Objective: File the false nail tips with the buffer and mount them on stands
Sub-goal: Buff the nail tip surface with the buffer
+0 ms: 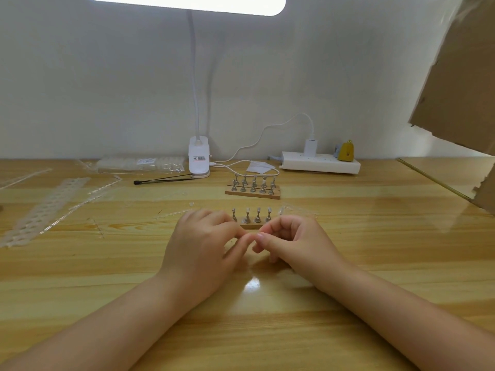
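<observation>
My left hand [203, 245] and right hand [292, 242] meet low over the pale wooden tabletop [267, 330], fingers curled and fingertips drawn together at the middle. I judge they pinch a small clear false nail tip [250, 238] between them, but it is too small and blurred to make out, so I cannot tell which way it points or how its long axis runs. No buffer shows in either hand.

To do this step well, I would keep both wrists resting down for steadiness, hold the tip by its sides, and stroke lightly along its length rather than across.

Just beyond my fingers stands a short wooden strip of small metal nail stands [251, 216], partly hidden by my left hand. Farther back sits a larger wooden base with two rows of metal stands [253, 186]. Clear plastic tip strips [45, 207] lie to the left. At the wall are a white clip lamp [198, 159] and a white power strip [320, 162].
</observation>
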`<state>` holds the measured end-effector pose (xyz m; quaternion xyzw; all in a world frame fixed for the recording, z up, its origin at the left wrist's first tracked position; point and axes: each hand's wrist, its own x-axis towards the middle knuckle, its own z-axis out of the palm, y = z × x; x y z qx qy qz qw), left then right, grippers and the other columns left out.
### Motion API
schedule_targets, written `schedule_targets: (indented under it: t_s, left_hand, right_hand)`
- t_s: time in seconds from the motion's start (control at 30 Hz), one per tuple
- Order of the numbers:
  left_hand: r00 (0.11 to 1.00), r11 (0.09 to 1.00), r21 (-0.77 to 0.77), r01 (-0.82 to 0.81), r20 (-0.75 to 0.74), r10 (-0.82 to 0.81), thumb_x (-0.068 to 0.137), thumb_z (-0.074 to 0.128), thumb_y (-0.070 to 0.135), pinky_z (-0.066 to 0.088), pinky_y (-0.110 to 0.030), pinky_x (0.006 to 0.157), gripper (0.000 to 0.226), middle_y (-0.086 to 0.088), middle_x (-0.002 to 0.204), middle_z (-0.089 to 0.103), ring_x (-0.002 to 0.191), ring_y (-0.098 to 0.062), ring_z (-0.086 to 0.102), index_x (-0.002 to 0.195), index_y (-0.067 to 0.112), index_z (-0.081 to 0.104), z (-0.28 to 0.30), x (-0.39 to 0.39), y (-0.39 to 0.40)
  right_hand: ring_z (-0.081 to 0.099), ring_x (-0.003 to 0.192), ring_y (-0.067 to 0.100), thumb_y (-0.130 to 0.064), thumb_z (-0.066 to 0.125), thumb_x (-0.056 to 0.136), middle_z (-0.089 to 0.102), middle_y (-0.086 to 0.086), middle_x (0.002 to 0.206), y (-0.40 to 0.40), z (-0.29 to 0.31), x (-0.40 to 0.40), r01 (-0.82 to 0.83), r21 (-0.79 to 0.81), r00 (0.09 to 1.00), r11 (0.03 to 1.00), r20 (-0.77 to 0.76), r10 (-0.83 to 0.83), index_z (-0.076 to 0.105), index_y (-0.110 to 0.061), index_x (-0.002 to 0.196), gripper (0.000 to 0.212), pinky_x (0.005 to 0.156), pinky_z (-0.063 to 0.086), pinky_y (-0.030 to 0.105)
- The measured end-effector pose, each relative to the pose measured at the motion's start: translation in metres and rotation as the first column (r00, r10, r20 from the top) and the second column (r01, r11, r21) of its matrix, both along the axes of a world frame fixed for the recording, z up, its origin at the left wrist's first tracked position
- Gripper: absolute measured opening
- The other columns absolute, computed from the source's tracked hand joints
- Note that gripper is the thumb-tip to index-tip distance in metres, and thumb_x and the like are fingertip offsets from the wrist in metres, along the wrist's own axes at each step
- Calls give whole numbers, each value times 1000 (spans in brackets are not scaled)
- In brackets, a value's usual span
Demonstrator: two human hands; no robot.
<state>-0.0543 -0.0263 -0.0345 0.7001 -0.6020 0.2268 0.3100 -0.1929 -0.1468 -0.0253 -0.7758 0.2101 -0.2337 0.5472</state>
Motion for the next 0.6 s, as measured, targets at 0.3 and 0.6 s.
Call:
schedule_targets:
  t_s: [0.3, 0.6]
  left_hand:
    - [989, 997, -35, 65, -130, -69, 85, 54, 41, 49, -44, 75, 30, 11, 83, 70, 81, -15, 64, 79, 23, 77, -1, -1, 0]
    - [987, 982, -183, 54, -136, -80, 86, 58, 34, 54, -38, 77, 24, 8, 98, 71, 94, -16, 63, 84, 18, 75, -1, 0, -2]
  right_hand:
    - [64, 56, 7, -22, 73, 82, 74, -1, 74, -1, 2, 1, 55, 2, 998, 998, -31, -55, 71, -14, 83, 8, 49, 46, 18]
    - [54, 43, 6, -21, 76, 81, 65, 0, 55, -2, 5, 3, 25, -46, 995, 999, -90, -29, 73, -15, 85, 8, 44, 42, 17]
